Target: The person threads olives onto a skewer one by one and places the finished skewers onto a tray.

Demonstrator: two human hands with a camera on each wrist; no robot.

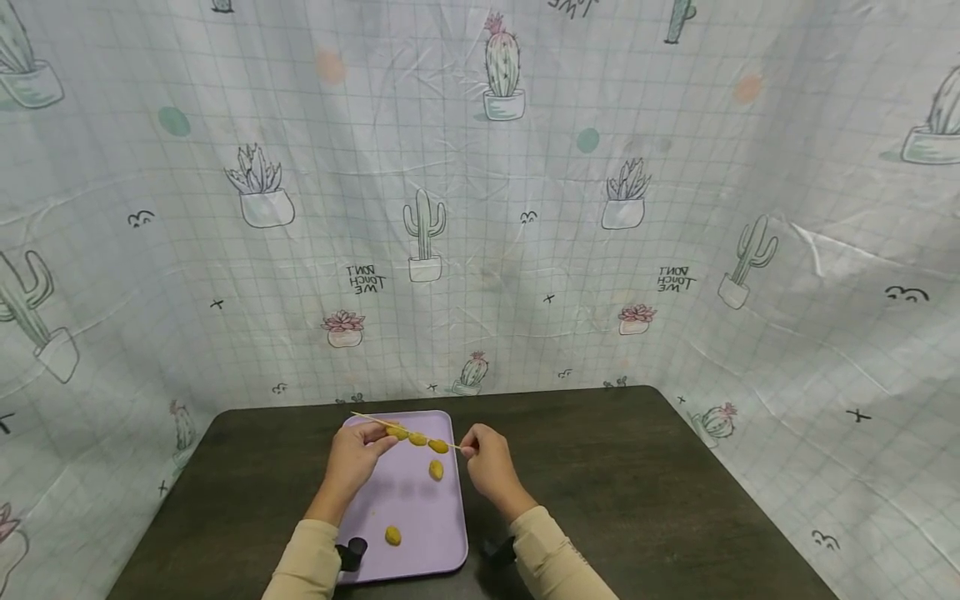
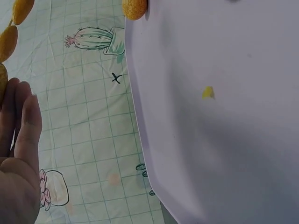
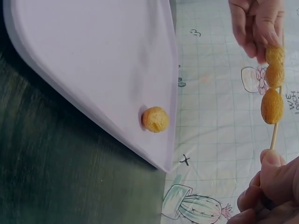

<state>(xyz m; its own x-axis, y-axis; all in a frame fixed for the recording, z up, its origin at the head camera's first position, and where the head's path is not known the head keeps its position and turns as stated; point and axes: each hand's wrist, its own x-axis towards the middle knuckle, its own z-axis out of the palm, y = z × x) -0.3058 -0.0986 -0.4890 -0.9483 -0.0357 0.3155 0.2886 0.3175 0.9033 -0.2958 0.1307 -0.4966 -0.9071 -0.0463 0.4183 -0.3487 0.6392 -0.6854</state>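
Note:
My left hand (image 1: pixel 352 458) and right hand (image 1: pixel 489 462) hold a thin wooden skewer (image 3: pixel 274 136) between them above a lilac tray (image 1: pixel 412 508). Three small yellow potato-like pieces are threaded on it: an end piece (image 1: pixel 397 432), a middle piece (image 1: pixel 417 439) and one nearest the right hand (image 1: pixel 438 447). The left fingers and thumb pinch the end piece, while the skewer's far tip sticks out past them. Bare skewer is pinched by the right thumb and fingers. On the tray lie two loose yellow pieces, one below the skewer (image 1: pixel 436 470) and another nearer the front (image 1: pixel 393 535).
A dark wooden table (image 1: pixel 637 500) lies under the tray. Behind it hangs a pale curtain (image 1: pixel 480 250) printed with cacti and a grid. A tiny yellow crumb (image 2: pixel 208 92) sits on the tray. Each wrist carries a black camera mount (image 1: pixel 352 553).

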